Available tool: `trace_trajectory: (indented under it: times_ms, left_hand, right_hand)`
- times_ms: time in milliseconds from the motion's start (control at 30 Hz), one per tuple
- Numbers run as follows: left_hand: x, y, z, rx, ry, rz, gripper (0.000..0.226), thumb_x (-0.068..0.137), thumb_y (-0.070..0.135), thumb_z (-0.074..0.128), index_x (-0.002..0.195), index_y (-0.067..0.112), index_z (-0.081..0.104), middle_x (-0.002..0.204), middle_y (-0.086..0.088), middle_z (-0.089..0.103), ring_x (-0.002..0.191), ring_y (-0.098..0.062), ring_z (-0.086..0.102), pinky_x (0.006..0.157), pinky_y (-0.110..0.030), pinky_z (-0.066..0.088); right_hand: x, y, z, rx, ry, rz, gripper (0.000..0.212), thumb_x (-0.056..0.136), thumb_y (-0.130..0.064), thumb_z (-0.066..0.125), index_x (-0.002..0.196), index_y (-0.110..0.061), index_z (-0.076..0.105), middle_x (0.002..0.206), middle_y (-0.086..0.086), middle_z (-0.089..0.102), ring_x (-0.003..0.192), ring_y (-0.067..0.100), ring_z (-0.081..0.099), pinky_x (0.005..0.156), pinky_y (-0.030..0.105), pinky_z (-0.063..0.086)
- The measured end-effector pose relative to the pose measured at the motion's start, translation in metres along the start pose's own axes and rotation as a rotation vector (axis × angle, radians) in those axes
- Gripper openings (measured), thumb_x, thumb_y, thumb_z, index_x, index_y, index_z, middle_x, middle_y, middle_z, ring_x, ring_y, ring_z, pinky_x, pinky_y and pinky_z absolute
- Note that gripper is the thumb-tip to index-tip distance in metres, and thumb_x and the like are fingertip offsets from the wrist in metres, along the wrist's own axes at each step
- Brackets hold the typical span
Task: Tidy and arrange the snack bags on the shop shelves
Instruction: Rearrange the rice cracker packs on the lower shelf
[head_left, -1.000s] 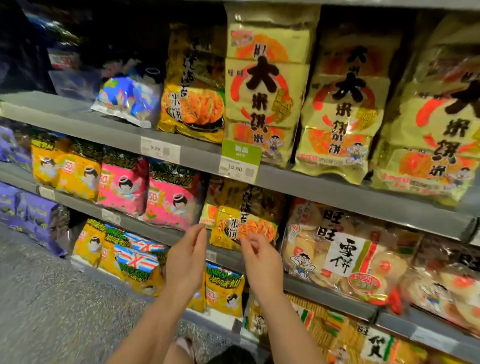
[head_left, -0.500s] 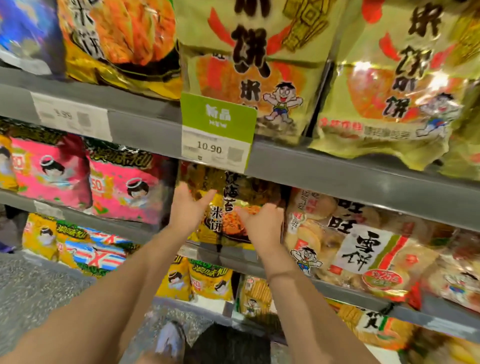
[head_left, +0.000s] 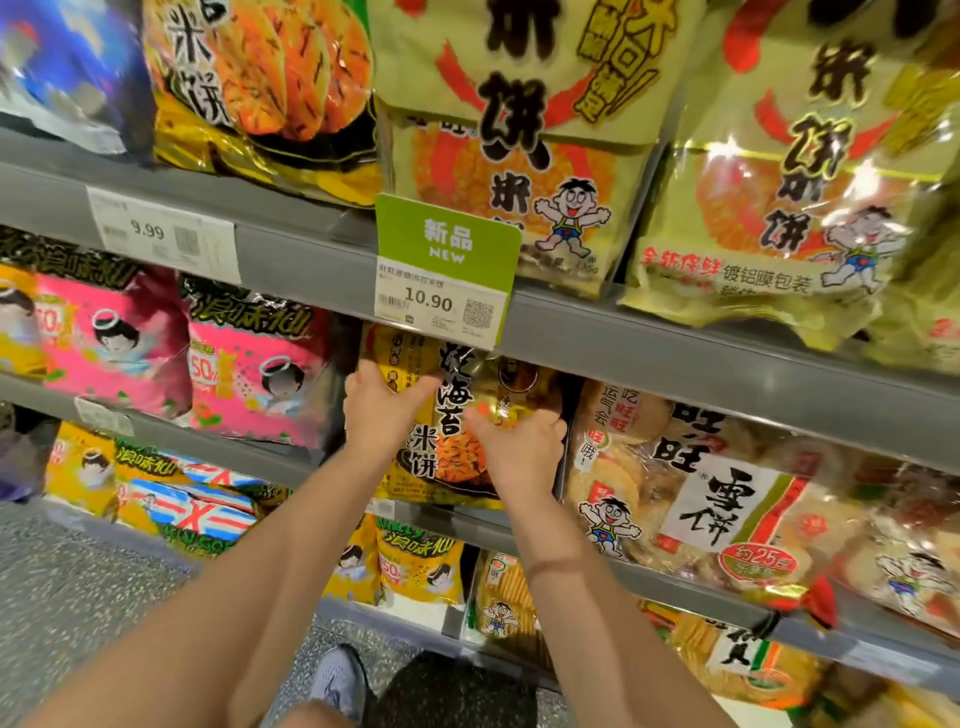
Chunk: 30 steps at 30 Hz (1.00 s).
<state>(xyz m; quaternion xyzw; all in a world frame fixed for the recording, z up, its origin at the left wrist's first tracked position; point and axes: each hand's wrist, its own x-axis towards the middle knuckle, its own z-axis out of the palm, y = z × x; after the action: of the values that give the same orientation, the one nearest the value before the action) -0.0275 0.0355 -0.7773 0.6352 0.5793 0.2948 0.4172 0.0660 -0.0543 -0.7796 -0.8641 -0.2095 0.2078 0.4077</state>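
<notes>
Below overhanging 10.90 tag (head_left: 447, 270), yellow bag (head_left: 453, 460)

seaweed bag (head_left: 441, 457): yellow, black | snack bags (head_left: 249, 379): pink | tag (head_left: 447, 239): green

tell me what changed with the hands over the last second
Both reached forward and took hold of the yellow bag: the left hand now grips its upper left edge, the right hand its right edge. The bag is still on its shelf, and the pink bags beside it have not moved.
</notes>
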Motion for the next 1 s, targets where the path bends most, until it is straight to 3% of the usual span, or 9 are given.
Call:
trace_trajectory:
  times_ms: [100, 267, 667, 833, 1000]
  left_hand:
    - [-0.019, 0.0, -0.017, -0.046, 0.007, 0.053, 0.084, 0.069, 0.058, 0.068, 0.133, 0.013, 0.037, 0.132, -0.013, 0.043, 0.126, -0.031, 0.038, 0.102, -0.048, 0.037]
    - [-0.063, -0.011, -0.045, -0.074, 0.059, 0.077, 0.106, 0.047, 0.084, 0.056, 0.135, 0.027, 0.038, 0.132, -0.002, 0.051, 0.126, -0.027, 0.044, 0.1, -0.052, 0.039]
    - [-0.168, -0.048, -0.111, -0.141, 0.143, 0.039, 0.101, 0.045, 0.085, 0.06, 0.126, 0.027, 0.044, 0.114, -0.003, 0.061, 0.108, -0.028, 0.057, 0.091, -0.05, 0.048]
    - [-0.208, -0.051, -0.146, -0.236, 0.257, 0.008, 0.067, 0.07, 0.044, 0.076, 0.124, 0.018, 0.047, 0.108, -0.003, 0.06, 0.097, -0.024, 0.057, 0.09, -0.044, 0.047]
    - [-0.207, -0.048, -0.182, -0.291, 0.351, 0.092, 0.087, 0.05, 0.071, 0.068, 0.122, 0.026, 0.048, 0.114, -0.005, 0.061, 0.106, -0.029, 0.058, 0.091, -0.051, 0.048]
  right_hand:
    - [-0.022, -0.002, -0.013, 0.021, -0.013, -0.035, 0.098, 0.071, -0.052, 0.073, 0.14, -0.002, 0.024, 0.142, 0.015, 0.032, 0.128, 0.033, 0.037, 0.102, 0.042, 0.036]
    - [-0.072, 0.006, -0.026, 0.087, -0.077, -0.07, 0.111, 0.07, -0.053, 0.074, 0.15, -0.019, 0.005, 0.15, 0.012, 0.024, 0.135, 0.033, 0.03, 0.108, 0.046, 0.033]
    - [-0.177, 0.009, -0.059, -0.029, -0.22, -0.167, 0.108, 0.073, -0.056, 0.069, 0.15, -0.02, 0.002, 0.147, 0.013, 0.027, 0.131, 0.034, 0.036, 0.104, 0.046, 0.038]
    - [-0.218, -0.001, -0.062, -0.09, -0.274, -0.3, 0.103, 0.076, -0.053, 0.068, 0.15, -0.021, 0.003, 0.148, 0.011, 0.026, 0.134, 0.031, 0.032, 0.106, 0.041, 0.034]
    - [-0.242, -0.028, -0.064, -0.109, -0.283, -0.47, 0.109, 0.075, -0.051, 0.071, 0.15, -0.024, -0.004, 0.153, 0.007, 0.017, 0.139, 0.027, 0.022, 0.112, 0.04, 0.027]
